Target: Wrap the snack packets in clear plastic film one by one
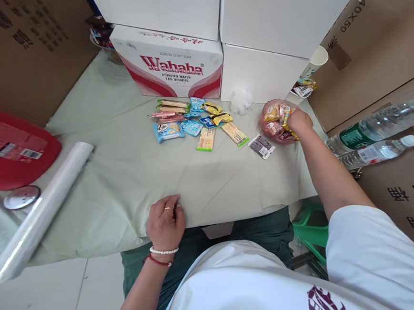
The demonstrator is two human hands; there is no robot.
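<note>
My right hand [300,121] reaches into a pink translucent bowl [267,132] at the right of the table. Its fingers are bent together among small wrapped snacks [272,115], and whatever they pinch is hidden. A dark-printed packet [262,146] lies just left of the bowl. My left hand [166,221] rests on the table's front edge with fingers curled and nothing visible in them. Beyond it lie a blue-and-white snack packet [169,131], green-ended biscuit packs [206,139], yellow packets [222,118] and pink-wrapped sticks [168,117].
A Wahaha water carton [174,64] and white boxes [265,69] back the cloth-covered table [123,180]. Crumpled clear plastic [241,101] sits before them. At left are a plastic film roll [46,206] and red container [13,146]; at right, bottles [379,153] and a green stool [309,228].
</note>
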